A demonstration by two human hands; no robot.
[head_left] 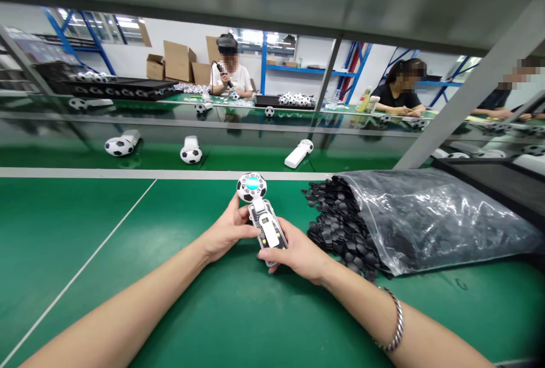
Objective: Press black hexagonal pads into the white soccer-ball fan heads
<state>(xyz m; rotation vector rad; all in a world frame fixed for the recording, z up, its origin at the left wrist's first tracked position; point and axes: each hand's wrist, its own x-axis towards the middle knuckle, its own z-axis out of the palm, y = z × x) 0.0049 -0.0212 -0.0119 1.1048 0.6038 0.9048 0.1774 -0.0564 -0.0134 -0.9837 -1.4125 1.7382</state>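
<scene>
In the head view, both hands hold one gadget above the green desk (85, 254). The left hand (225, 233) grips its upper left side, thumb on the handle (269, 230) and a finger up by the ball (251, 187). The right hand (303, 251) closes round the lower end, thumb on top and fingertips under it. The handle's upward face shows inner parts, and the ball points away from the person.

Right of the hands, a clear bag (443, 220) lies on the desk, with black pieces (338, 223) spilling from its mouth. A black tray (502, 180) is behind the bag. Beyond the white edge (85, 173) lie three similar units: one on the left (120, 146), one nearer the middle (191, 151) and one right of the middle (298, 154). Co-workers sit farther back.

The ball seems joined to the handle only by a narrow neck, so a twist with one hand while the other holds firm could strain it. Thumbs pressing on the inner parts could shift or smear them. If the right hand swings wide, its forearm or bracelet (399, 322) could catch the bag and scatter more pieces. Should both grips loosen, the gadget could drop and knock its ball on the desk.
</scene>
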